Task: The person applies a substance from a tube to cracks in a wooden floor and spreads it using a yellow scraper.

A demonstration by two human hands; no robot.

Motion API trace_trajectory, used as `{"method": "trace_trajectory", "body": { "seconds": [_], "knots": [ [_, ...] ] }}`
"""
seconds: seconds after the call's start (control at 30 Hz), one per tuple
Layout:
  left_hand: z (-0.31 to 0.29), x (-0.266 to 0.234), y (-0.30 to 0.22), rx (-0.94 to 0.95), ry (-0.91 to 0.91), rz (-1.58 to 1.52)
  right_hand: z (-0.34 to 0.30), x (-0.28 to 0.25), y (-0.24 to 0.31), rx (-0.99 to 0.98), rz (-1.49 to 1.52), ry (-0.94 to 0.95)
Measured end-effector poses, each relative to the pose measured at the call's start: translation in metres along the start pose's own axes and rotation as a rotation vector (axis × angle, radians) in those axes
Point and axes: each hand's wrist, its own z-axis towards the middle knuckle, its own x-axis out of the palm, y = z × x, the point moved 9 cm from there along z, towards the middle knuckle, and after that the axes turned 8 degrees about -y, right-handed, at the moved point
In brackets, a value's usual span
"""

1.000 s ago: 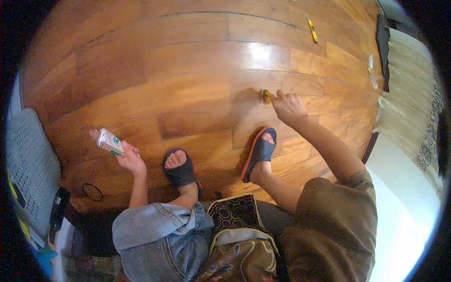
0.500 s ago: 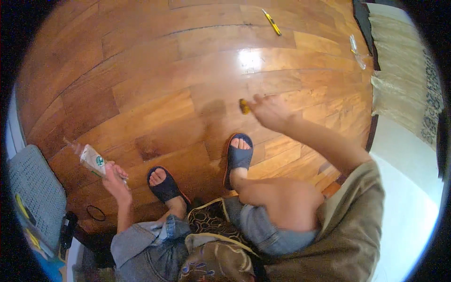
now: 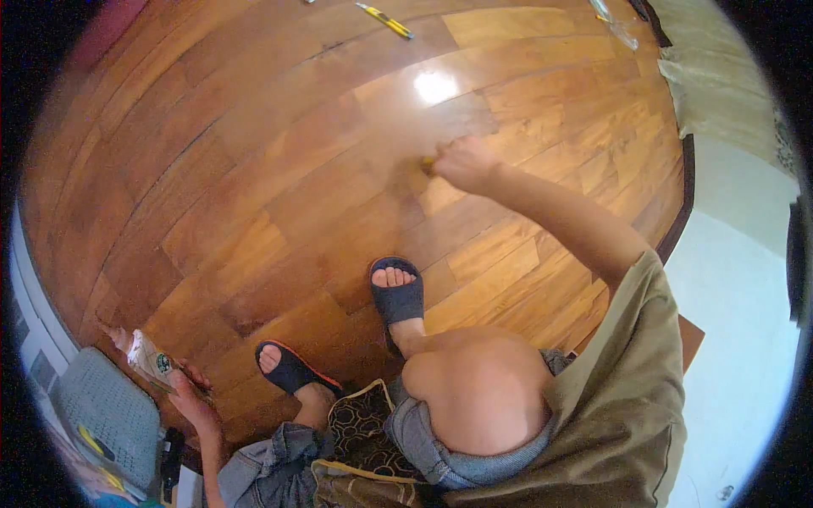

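My left hand (image 3: 193,394) is closed around a white packet with a round green mark (image 3: 152,357), low at the left. Clear, crumpled plastic sticks out of the packet's far end. Out over the wooden floor, my right hand (image 3: 467,165) pinches a small yellow-and-dark object (image 3: 428,166). Its kind cannot be made out, as the fingers cover part of it. On the floor beyond lies a yellow utility knife (image 3: 385,21), apart from both hands.
Clear plastic packaging (image 3: 618,25) lies on the floor at the far right, near a pale cloth (image 3: 711,76). A grey-blue woven-looking panel (image 3: 114,402) stands at the lower left. My sandalled feet (image 3: 396,292) rest on the wooden floor (image 3: 279,169).
The view has shifted, so the knife now appears further left and higher. My left hand with the packet appears lower. My right hand still holds the small yellow-and-dark object, now a little higher in view.
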Motion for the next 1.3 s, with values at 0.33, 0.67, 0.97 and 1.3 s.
{"method": "trace_trajectory", "body": {
  "seconds": [0.33, 0.67, 0.97, 1.3],
  "knots": [
    [-0.016, 0.058, -0.053, 0.05, 0.078, -0.109, -0.047, -0.001, -0.09, 0.086, -0.168, 0.043],
    [-0.024, 0.07, -0.053, 0.03, 0.157, -0.153, -0.069, 0.001, -0.123, 0.153, -0.196, 0.072],
    [-0.027, 0.067, -0.048, -0.063, 0.061, -0.183, -0.132, -0.027, -0.176, 0.865, 0.15, -0.175],
    [-0.032, 0.075, -0.045, -0.112, 0.048, -0.198, -0.12, 0.018, -0.194, 0.989, 0.321, 0.371]
  ]
}}
